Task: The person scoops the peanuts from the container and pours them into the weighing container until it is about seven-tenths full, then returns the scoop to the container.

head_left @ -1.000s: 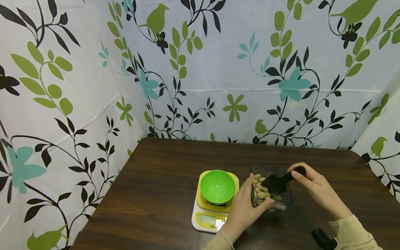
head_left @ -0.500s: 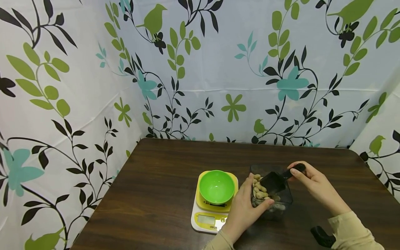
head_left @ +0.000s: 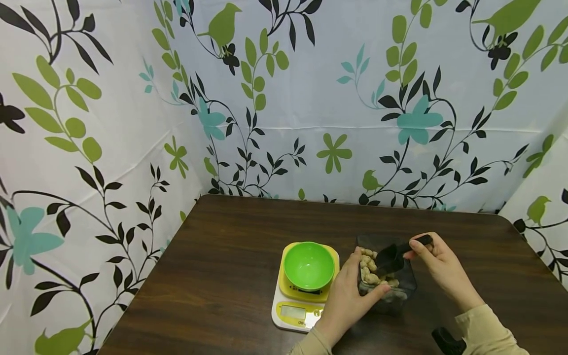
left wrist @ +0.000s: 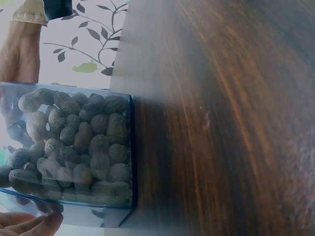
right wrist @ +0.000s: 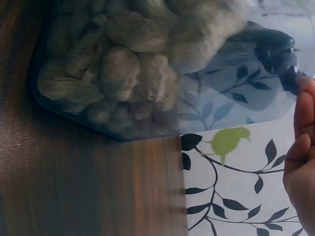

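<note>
My left hand (head_left: 348, 301) grips the near left side of a clear plastic container (head_left: 410, 283), thumb along the front wall. Unshelled peanuts (left wrist: 81, 142) fill much of it in the left wrist view. With my right hand (head_left: 445, 266) I pinch the handle of a black scoop (head_left: 390, 259). The scoop's blade is down inside the container, tilted among the peanuts, its lower edge hidden. Through the clear wall the dark scoop (right wrist: 275, 46) shows behind the peanuts in the right wrist view.
Left of the container stands a yellow and white kitchen scale (head_left: 284, 296) with a bright green bowl (head_left: 309, 266) on it. A black object (head_left: 448, 340) lies beside my right sleeve. The dark wooden table (head_left: 213, 276) meets a patterned cloth (head_left: 288, 113) behind.
The scoop has tipped lower and deeper into the container, its handle flatter, and the peanuts beside it have shifted. My right forearm has moved slightly left; my left hand keeps its place.
</note>
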`<state>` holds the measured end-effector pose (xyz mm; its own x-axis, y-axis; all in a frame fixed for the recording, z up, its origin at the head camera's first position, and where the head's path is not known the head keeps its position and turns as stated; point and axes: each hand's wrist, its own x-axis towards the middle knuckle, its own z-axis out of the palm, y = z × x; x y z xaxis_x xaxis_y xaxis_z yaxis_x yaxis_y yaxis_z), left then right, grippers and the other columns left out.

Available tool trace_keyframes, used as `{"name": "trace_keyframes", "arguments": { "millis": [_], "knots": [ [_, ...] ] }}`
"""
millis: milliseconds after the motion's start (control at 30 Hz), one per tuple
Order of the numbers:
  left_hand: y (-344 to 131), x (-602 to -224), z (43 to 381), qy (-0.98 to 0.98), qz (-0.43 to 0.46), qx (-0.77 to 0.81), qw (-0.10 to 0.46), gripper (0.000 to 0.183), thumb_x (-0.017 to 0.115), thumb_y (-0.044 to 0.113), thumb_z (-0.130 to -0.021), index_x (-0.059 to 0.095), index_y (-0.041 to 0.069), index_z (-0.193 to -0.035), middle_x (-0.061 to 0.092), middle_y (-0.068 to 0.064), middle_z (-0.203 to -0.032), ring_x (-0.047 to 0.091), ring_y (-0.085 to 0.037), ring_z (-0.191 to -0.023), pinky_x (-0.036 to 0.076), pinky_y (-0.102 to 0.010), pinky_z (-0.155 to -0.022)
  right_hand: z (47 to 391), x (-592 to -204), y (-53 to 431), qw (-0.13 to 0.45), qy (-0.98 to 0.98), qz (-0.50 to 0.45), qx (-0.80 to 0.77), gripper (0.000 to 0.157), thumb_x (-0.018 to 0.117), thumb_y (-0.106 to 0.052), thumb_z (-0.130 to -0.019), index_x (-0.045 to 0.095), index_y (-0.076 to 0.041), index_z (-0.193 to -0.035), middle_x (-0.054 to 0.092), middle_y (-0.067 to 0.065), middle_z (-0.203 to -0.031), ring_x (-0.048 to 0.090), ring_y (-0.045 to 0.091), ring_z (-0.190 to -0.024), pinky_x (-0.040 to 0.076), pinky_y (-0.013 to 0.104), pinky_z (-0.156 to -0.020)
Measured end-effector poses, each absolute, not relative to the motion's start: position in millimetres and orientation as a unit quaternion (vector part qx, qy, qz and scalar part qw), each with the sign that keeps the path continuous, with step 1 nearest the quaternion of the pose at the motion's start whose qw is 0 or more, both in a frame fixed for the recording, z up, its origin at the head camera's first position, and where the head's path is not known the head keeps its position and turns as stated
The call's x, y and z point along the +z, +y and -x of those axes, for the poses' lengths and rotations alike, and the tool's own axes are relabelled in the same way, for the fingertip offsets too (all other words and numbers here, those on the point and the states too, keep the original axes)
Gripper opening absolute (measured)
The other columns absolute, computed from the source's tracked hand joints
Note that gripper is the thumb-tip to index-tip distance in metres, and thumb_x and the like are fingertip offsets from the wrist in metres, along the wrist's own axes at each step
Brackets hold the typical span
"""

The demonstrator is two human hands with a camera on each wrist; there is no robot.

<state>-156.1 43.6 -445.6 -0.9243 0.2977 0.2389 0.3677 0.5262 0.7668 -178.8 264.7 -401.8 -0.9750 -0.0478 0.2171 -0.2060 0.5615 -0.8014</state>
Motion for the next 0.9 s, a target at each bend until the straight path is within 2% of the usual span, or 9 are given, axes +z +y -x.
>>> {"name": "trace_keyframes", "arguments": {
  "millis": [167,333,533,767,900],
  "knots": [
    [44.1,-446.0,156.5,-0.872,0.195,-0.447,0.049,0.082,0.055,0.056,-0.087,0.024,0.014,-0.149,0.031,-0.003,-0.152,0.038,-0.023,-0.136,0.043,-0.044,-0.102,177.2,-404.4,262.4,0.083,-0.875,-0.076,0.471,0.026,0.044,-0.024,-0.1,0.046,-0.003,-0.113,0.066,-0.009,-0.081,0.06,-0.004,-0.083,0.04,0.01,-0.076],
    [44.0,-447.0,156.5,-0.875,0.195,-0.44,0.049,0.083,0.054,0.059,-0.086,0.022,0.015,-0.149,0.031,-0.003,-0.152,0.038,-0.022,-0.136,0.043,-0.043,-0.102,173.2,-405.6,263.4,0.072,-0.878,-0.08,0.466,0.028,0.042,-0.026,-0.1,0.045,-0.003,-0.116,0.063,-0.007,-0.088,0.06,-0.002,-0.085,0.043,0.01,-0.078],
    [43.3,-445.1,156.4,-0.877,0.192,-0.437,0.048,0.085,0.054,0.06,-0.085,0.02,0.017,-0.15,0.031,-0.003,-0.152,0.038,-0.022,-0.136,0.043,-0.043,-0.102,170.3,-404.5,266.8,0.079,-0.856,-0.111,0.499,0.025,0.038,-0.02,-0.102,0.047,0.0,-0.113,0.06,-0.007,-0.088,0.059,0.003,-0.083,0.048,0.015,-0.076],
    [43.6,-446.2,155.7,-0.874,0.197,-0.442,0.053,0.084,0.053,0.06,-0.086,0.021,0.018,-0.15,0.029,-0.001,-0.153,0.038,-0.021,-0.136,0.043,-0.043,-0.102,167.8,-402.9,266.2,0.049,-0.846,-0.117,0.518,0.032,0.032,-0.026,-0.103,0.045,0.001,-0.116,0.056,0.0,-0.094,0.059,0.007,-0.085,0.048,0.017,-0.078],
    [44.6,-447.0,155.5,-0.874,0.197,-0.44,0.053,0.083,0.054,0.06,-0.086,0.021,0.018,-0.15,0.03,-0.001,-0.152,0.038,-0.021,-0.136,0.044,-0.043,-0.102,167.5,-404.1,267.4,0.043,-0.833,-0.116,0.538,0.033,0.033,-0.025,-0.103,0.044,0.003,-0.116,0.055,-0.001,-0.094,0.06,0.007,-0.085,0.048,0.016,-0.079]
  ]
}}
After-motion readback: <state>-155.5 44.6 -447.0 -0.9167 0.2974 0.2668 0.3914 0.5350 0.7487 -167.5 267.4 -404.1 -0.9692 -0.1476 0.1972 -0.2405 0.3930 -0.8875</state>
